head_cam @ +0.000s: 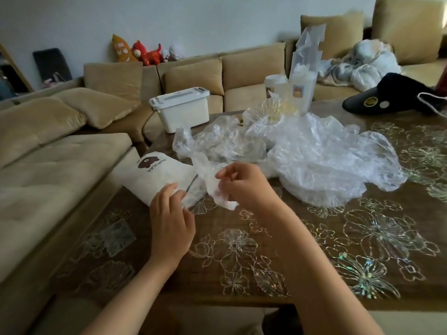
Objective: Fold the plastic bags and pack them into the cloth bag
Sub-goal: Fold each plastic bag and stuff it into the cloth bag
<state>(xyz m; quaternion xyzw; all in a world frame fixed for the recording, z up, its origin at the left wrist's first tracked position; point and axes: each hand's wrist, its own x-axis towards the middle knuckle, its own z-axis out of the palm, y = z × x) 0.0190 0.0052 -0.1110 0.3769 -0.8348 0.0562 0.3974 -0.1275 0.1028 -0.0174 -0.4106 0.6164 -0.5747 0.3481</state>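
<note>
Pinching a crumpled clear plastic bag (212, 183), the right grip (244, 184) hovers beside the left grip (170, 213), which clasps the white cloth bag (154, 176) lying at the left edge of the brown flowered desk (314, 262).

We're seeing dim, bluish room light, brighter at upper right; the plastic bags (326, 160) glare white, the table (362, 238) pattern glints, edges bend and blur.

It was a home living room. A beige corner sofa (193, 76) with loose cushions ran along the pale wall, and plush toys (147, 53) sat on its back. A rumpled blanket (358, 66) lay heaped on one seat, and the table (314, 250) wore a flowered cover.
</note>
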